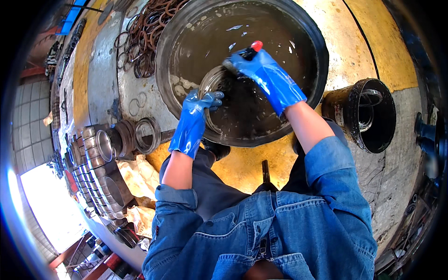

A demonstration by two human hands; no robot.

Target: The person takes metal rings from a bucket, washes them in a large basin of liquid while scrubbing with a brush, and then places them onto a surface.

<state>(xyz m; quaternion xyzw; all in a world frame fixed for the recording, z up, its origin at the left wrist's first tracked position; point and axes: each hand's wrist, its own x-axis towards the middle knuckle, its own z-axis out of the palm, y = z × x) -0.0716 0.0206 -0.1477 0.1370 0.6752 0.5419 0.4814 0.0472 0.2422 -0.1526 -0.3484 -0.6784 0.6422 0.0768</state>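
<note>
A wide dark basin (322,51) of murky brown liquid lies in front of me. My left hand (195,114), in a blue rubber glove, is closed around the near left side of a shiny metal ring (211,83), which is tilted over the liquid. It looks like several thin rings together, and its right part is hard to make out against the dark liquid. My right hand (262,70), gloved alike, grips a black brush with a red handle end (256,45). The brush's working end, blurred, is at the ring's far edge.
Rusty rings (151,28) are heaped left of the basin. Shiny rings (147,135) and rows of metal cylinders (105,175) stand at the lower left, by brown paper (140,177). A black bucket (357,114) with metal rings inside lies to the right.
</note>
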